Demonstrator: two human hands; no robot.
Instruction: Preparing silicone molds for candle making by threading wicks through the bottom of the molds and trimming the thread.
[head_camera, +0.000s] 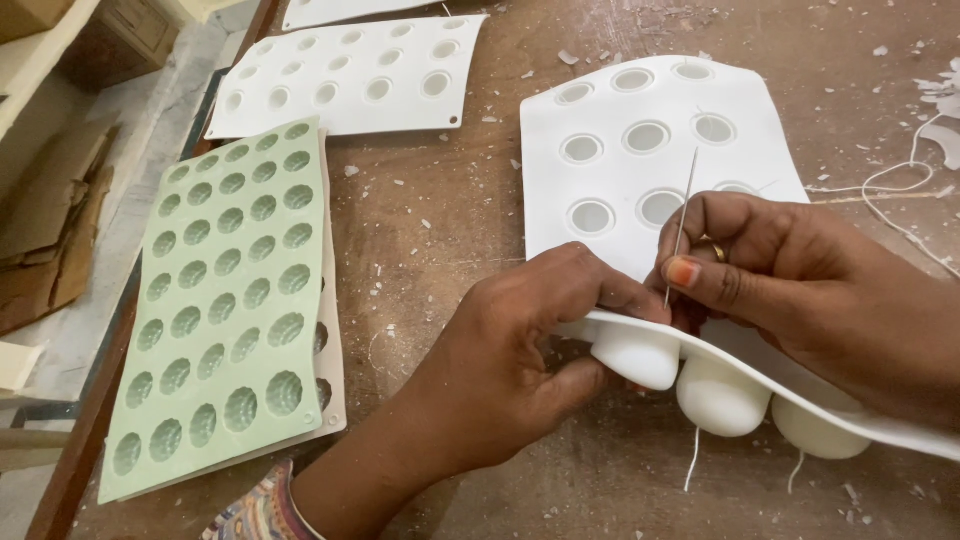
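A: White mould sheet (640, 215) is shown lying on the wooden table (440, 240), right of centre, with its near edge lifted and curled upward. How is that edge held?

B: It is gripped by the left hand (510, 360); the thumb is laid on top of the sheet and the fingers are curled beneath it, against the first of the rounded cups (635, 355) that bulge from the underside.

A: What is seen at the right hand (800, 290)?

B: A thin metal needle (682, 225) is pinched between its thumb and forefinger. The needle is held nearly upright, slightly tilted, with its lower end meeting the sheet just above the first cup. A ring (718, 250) is worn on one finger.

A: What is shown under the lifted edge?

B: Three cups are seen side by side, and thin white strings (692, 460) hang from the middle and right cups toward the table.

A: What lies elsewhere?

B: A green mould sheet (225, 300) with many small round cavities is laid on the left, stacked on a pale sheet. Another white sheet (345, 75) with small cavities lies at the far left. White crumbs are scattered over the table, and a loose cord (900, 200) is seen at the far right.
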